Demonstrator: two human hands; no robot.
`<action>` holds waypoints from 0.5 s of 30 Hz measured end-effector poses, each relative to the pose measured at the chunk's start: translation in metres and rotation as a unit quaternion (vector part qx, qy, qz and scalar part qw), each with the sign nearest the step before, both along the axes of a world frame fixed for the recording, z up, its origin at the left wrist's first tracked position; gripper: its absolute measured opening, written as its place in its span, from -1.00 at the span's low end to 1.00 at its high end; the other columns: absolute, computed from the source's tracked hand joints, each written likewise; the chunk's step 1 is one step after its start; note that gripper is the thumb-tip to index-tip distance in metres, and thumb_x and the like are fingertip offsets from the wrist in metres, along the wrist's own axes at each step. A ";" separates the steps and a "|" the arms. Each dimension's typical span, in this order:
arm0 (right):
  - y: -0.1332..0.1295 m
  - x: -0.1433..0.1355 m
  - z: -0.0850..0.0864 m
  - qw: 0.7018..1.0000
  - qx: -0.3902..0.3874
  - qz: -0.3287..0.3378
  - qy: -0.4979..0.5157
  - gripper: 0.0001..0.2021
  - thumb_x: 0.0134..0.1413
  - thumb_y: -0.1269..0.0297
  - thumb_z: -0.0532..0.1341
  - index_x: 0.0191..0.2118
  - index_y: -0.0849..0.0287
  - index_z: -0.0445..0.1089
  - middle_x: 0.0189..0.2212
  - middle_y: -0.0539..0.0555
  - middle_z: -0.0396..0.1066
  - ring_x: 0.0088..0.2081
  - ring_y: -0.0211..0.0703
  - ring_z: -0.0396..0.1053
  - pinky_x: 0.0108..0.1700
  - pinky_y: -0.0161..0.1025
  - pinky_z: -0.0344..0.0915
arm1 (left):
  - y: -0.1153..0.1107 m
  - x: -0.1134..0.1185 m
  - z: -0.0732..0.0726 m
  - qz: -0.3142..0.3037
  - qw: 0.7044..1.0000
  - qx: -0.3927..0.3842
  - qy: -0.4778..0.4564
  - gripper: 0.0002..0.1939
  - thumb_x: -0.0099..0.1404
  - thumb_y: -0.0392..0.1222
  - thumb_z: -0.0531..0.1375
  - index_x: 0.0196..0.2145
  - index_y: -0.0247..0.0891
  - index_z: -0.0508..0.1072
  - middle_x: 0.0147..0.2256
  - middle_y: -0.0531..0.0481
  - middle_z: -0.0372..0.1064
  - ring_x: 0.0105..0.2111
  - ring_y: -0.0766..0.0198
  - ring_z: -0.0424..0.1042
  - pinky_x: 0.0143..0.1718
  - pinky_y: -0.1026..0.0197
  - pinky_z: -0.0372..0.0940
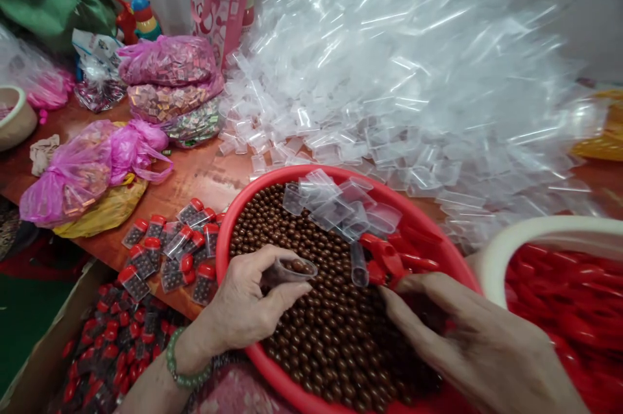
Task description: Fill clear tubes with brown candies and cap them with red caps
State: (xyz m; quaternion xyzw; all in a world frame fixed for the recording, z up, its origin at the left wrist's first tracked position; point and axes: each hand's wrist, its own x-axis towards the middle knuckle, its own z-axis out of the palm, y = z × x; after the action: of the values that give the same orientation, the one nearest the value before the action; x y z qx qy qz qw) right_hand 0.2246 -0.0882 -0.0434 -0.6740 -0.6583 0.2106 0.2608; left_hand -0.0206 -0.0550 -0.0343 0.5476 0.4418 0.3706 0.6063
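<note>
A heap of clear bags (413,76) covers the far desk (195,177). Near you, a red basin (272,365) holds brown beads (331,329). Your right hand (467,342) rests open among them; your left hand (248,304) pinches a small part-filled bag (291,269) above the beads.

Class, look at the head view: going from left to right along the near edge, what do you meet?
Box of filled red-capped packets → left hand holding a small clear bag → red basin of brown balls → right hand → white basin of red strips.
</note>
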 end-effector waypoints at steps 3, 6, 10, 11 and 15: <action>0.000 -0.011 0.003 0.992 -0.019 -0.031 0.117 -0.78 0.02 0.02 0.31 -0.30 0.01 0.42 -0.47 0.03 0.53 -0.53 -0.11 0.49 -0.53 -0.27 0.44 | 0.001 0.002 0.000 0.016 0.999 -0.022 -0.025 -0.79 0.24 -0.15 0.27 -0.20 -0.29 0.45 -0.28 -0.10 0.53 -0.26 0.20 0.53 -0.17 0.17 0.43; 0.000 -0.023 0.005 0.959 -0.046 -0.049 0.274 -0.59 -0.04 0.00 0.37 -0.05 -0.04 0.39 -0.33 0.04 0.59 -0.36 -0.04 0.59 -0.33 -0.23 0.56 | 0.001 0.003 0.002 0.010 0.998 -0.044 -0.044 -0.81 0.22 -0.17 0.28 -0.23 -0.29 0.43 -0.28 -0.10 0.53 -0.27 0.23 0.52 -0.18 0.20 0.39; 0.002 -0.037 0.009 0.940 -0.077 0.031 0.330 -0.71 0.14 0.09 0.28 -0.02 -0.05 0.49 -0.22 0.08 0.61 -0.22 -0.02 0.60 -0.18 -0.18 0.56 | -0.002 0.005 0.004 0.010 0.993 -0.082 -0.080 -0.79 0.23 -0.18 0.26 -0.20 -0.30 0.41 -0.27 -0.08 0.50 -0.32 0.29 0.50 -0.21 0.22 0.39; 0.003 -0.040 0.010 0.946 -0.063 0.051 0.314 -0.76 0.16 0.11 0.27 -0.06 -0.04 0.53 -0.21 0.08 0.61 -0.20 -0.02 0.59 -0.16 -0.19 0.56 | -0.003 0.006 0.004 0.015 0.993 -0.082 -0.088 -0.78 0.24 -0.17 0.26 -0.18 -0.30 0.40 -0.26 -0.07 0.49 -0.32 0.30 0.49 -0.22 0.23 0.39; 0.007 -0.052 0.014 0.967 0.032 0.123 0.222 -0.83 0.18 0.24 0.25 -0.16 -0.01 0.58 -0.23 0.09 0.60 -0.21 -0.09 0.57 -0.13 -0.23 0.53 | -0.005 0.008 0.002 0.055 0.990 -0.083 -0.101 -0.75 0.22 -0.12 0.29 -0.21 -0.28 0.38 -0.35 0.01 0.44 -0.36 0.33 0.45 -0.25 0.26 0.38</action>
State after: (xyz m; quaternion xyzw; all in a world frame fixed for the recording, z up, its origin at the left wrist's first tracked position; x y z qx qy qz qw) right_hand 0.1729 -0.0809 -0.0291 -0.5155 -0.6682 0.3646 0.3935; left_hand -0.0130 -0.0603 -0.0321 0.4297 0.4369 0.4186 0.6703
